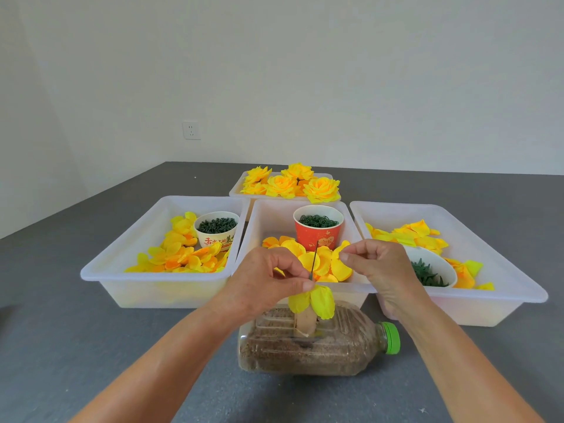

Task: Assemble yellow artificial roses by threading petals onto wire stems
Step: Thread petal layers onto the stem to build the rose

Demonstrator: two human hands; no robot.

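- my left hand [268, 274], at centre frame, has its fingers curled, thumb and forefinger pinching the thin dark green wire stem [314, 260] low down, just above the yellow fabric petals already on it [314, 300].
- those threaded petals droop beneath my left fingertips, over a tan cardboard tube [305, 323] that stands upright from the side of a clear plastic bottle filled with brown grain [308, 349]; the bottle lies on its side at lower centre, its green cap [391, 337] pointing right.
- the wire stem rises slightly tilted from the pinch, its tip in front of the red paper cup [317, 235].
- my right hand [378, 267], just right of the stem and apart from it, is curled with thumb and forefinger pressed together; whatever is pinched between them is too small to tell.
- behind my hands the middle white plastic tray [265, 221] holds loose yellow petals [328, 264] and the red cup full of green rings.
- the left white tray [122, 257] holds more yellow petals and a white paper cup of dark green pieces [216, 228].
- the right white tray [500, 270] holds yellow petals and a white bowl of green parts [433, 270].
- the far white tray [236, 190], at upper centre, carries finished yellow roses [293, 183].
- all sit on a grey tabletop [91, 346].
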